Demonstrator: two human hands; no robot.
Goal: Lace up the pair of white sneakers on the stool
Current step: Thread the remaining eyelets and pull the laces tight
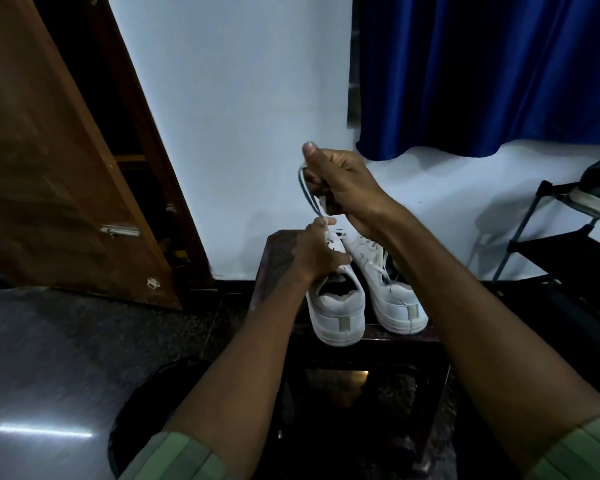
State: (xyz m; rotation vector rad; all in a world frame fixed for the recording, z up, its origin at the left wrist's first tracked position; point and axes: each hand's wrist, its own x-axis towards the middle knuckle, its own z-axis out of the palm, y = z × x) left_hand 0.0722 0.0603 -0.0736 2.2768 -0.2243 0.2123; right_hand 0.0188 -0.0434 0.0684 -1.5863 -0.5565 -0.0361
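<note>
Two white sneakers stand side by side on a dark stool [278,251], heels toward me. My left hand [314,251] grips the left sneaker [338,310] at its tongue and eyelet area. Above the shoes, my right hand [340,178] is raised with its fingers curled round a white shoelace [310,195]. The lace runs in a loop from that fist down to the left sneaker's eyelets. The right sneaker [392,292] stands untouched behind my right forearm, with some lace showing across its front.
A brown wooden door [59,161] stands ajar at the left. A blue curtain [482,71] hangs at the upper right over a white wall. A black shoe rack [565,237] holding a shoe stands at the right. The floor is dark and glossy.
</note>
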